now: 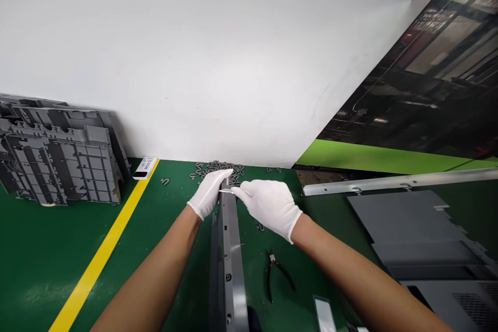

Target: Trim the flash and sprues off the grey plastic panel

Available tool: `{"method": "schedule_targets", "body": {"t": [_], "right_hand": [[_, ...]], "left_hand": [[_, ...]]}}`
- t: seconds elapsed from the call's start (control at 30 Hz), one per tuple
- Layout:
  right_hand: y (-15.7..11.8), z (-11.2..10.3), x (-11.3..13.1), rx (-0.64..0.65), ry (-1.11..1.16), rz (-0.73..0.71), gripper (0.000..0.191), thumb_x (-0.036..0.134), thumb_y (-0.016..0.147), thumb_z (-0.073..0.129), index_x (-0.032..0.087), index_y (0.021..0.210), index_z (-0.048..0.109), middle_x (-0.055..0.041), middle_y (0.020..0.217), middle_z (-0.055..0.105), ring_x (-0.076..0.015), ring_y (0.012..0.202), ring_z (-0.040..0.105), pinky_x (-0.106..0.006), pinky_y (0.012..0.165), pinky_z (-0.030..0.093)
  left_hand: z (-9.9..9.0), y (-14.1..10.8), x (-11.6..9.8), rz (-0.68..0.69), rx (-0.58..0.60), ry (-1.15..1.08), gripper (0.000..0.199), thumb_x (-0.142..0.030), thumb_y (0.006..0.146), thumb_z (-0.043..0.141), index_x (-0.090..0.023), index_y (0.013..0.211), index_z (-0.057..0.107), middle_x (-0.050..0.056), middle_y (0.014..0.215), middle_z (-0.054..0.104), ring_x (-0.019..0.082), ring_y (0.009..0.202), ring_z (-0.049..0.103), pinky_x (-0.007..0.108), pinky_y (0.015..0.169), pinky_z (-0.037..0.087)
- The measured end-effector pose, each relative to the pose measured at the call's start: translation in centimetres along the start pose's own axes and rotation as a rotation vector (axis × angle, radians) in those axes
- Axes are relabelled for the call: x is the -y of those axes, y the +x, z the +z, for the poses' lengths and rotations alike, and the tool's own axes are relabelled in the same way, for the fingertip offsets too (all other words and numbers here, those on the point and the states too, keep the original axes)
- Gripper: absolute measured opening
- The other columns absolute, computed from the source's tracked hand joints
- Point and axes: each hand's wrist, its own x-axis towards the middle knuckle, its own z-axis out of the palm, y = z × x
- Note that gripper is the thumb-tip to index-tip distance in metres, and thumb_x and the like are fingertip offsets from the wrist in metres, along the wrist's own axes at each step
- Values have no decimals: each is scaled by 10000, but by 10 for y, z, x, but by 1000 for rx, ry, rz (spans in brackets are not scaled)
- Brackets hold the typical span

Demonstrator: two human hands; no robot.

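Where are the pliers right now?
In the head view, the pliers lie on the green work surface, just right of the long grey panel and below the gloved right hand.

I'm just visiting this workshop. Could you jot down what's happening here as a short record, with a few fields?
Left hand: white-gloved, gripping the end of a long grey plastic part
Right hand: white-gloved, holding a thin metal blade at that part
Nearby: loose grey plastic pieces; red-and-black pliers
Work surface: green, with a yellow stripe
Off to the left: a stack of grey moulded plastic panels
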Motion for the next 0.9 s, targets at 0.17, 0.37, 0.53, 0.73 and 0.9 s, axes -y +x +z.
{"method": "schedule_targets", "body": {"t": [0.17, 0.37, 0.53, 0.73, 0.9], "right_hand": [[-1, -3, 1, 12, 1, 2, 585, 572, 1089, 270, 228, 860, 684, -51, 816, 736, -210, 731, 686, -294, 622, 359], [-3, -6, 0, 22, -17, 0, 597, 577, 1090, 256, 237, 874, 695, -54, 831, 748, -212, 732, 688, -309, 605, 346], [-4, -5, -1, -4, -41, -17, 592, 569, 1092, 259, 234, 849, 681, -49, 793, 739, -209, 684, 685, -320, 558, 290], [-10, -3, 2, -53, -81, -28, 553, 554, 1088, 314, 243, 785, 657, -11, 723, 715, -186, 611, 661, -321, 515, 191], [-20, 2, 6, -99, -15, -56, 559, 589, 1077, 347, 248, 742, 636, 14, 693, 701, -168, 616, 647, -324, 523, 181]], "left_hand": [[0, -1, -1, -15, 10, -5, 426, -507, 906, 566, -216, 620, 441, -36, 623, 446, 155, 662, 374, 318, 704, 350], [1, -2, -5, -13, 14, 19, 396, -470, 912, 558, -213, 632, 446, -35, 643, 460, 157, 683, 390, 318, 724, 349], [0, -1, -3, -2, 22, 19, 389, -463, 918, 567, -209, 647, 449, -36, 669, 461, 154, 686, 387, 316, 717, 352], [-1, 1, 2, -18, 13, 3, 369, -478, 909, 580, -209, 684, 467, -30, 704, 485, 160, 713, 412, 316, 732, 372], [-3, 3, 6, -32, -28, -72, 374, -488, 876, 619, -217, 685, 445, -36, 697, 476, 156, 686, 410, 317, 720, 392]]}}
